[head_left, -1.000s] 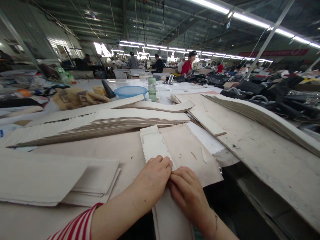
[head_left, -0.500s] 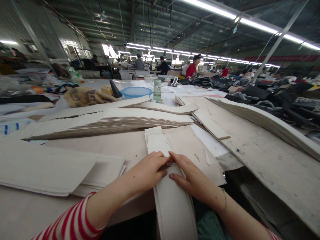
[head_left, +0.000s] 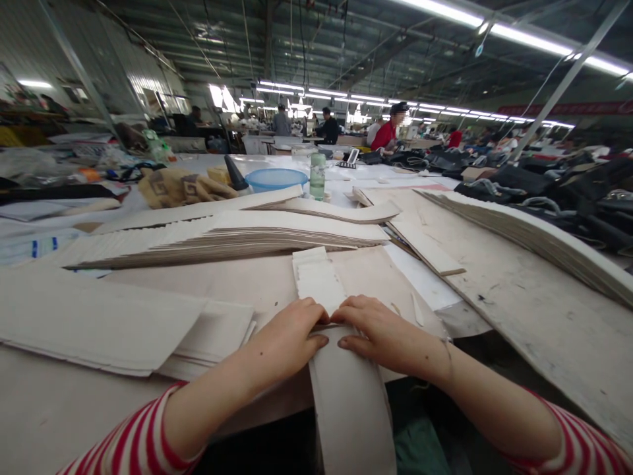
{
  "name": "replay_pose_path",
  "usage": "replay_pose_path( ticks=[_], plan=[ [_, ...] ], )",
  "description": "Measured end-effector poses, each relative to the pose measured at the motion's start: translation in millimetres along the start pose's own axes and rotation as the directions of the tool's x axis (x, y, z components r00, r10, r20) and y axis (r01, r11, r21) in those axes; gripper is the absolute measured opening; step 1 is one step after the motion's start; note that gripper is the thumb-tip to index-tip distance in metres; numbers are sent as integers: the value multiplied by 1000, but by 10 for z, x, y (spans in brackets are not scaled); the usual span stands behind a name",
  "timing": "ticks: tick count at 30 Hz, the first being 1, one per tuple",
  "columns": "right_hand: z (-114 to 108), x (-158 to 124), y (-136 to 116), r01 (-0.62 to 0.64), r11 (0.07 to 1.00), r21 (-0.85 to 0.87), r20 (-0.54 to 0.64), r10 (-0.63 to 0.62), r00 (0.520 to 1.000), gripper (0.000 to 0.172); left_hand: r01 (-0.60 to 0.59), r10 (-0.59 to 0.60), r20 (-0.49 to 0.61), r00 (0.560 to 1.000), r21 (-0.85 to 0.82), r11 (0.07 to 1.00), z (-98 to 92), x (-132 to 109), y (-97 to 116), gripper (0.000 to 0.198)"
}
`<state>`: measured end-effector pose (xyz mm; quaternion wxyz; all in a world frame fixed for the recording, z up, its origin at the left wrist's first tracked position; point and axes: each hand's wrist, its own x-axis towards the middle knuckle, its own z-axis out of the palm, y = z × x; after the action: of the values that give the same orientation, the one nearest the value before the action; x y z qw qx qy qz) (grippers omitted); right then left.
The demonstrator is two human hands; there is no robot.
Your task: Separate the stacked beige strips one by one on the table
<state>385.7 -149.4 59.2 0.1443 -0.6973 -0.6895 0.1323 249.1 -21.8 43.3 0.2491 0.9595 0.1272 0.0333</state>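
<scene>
A long pale strip (head_left: 349, 402) hangs over the table's near edge at the centre. My left hand (head_left: 297, 330) pinches the strip's upper end from the left, with thumb and fingers bent together. From the right, my right hand (head_left: 370, 330) grips the same end, its fingertips almost touching the left ones. Beneath and beyond the fingers lies a small stack of pale strips (head_left: 319, 274), pointing away from me. What the fingertips press on is partly hidden by the hands.
Behind lies a fanned stack of strips (head_left: 237, 237). Wide pale sheets (head_left: 99, 323) are at left, a board (head_left: 519, 297) with another stack at right. Farther back stand a blue basin (head_left: 275, 178) and a green bottle (head_left: 317, 177). People work in the background.
My right hand's fingers have bent and drawn in beside the left fingertips at the strip's end. The whole view has shifted slightly, so the scene sits a little farther right.
</scene>
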Motion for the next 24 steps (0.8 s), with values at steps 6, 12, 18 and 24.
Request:
replay_pose_path(
  ticks=[6,12,18,24],
  plan=[
    [89,-24,-55,63,984,-164,-22,-67,997,21,-46,49,-31,998,108,993,56,-84,54,9],
    [147,-35,-115,115,942,-315,-38,-134,990,15,-62,63,-53,997,17,998,64,-125,2,13],
    [165,-21,-138,37,962,-270,-84,-62,994,16,31,-43,-79,996,-142,989,23,-222,-87,17],
    [116,39,-144,79,991,-109,-18,-82,996,19,6,-16,-78,997,-130,992,9,-225,-89,17]
  ],
)
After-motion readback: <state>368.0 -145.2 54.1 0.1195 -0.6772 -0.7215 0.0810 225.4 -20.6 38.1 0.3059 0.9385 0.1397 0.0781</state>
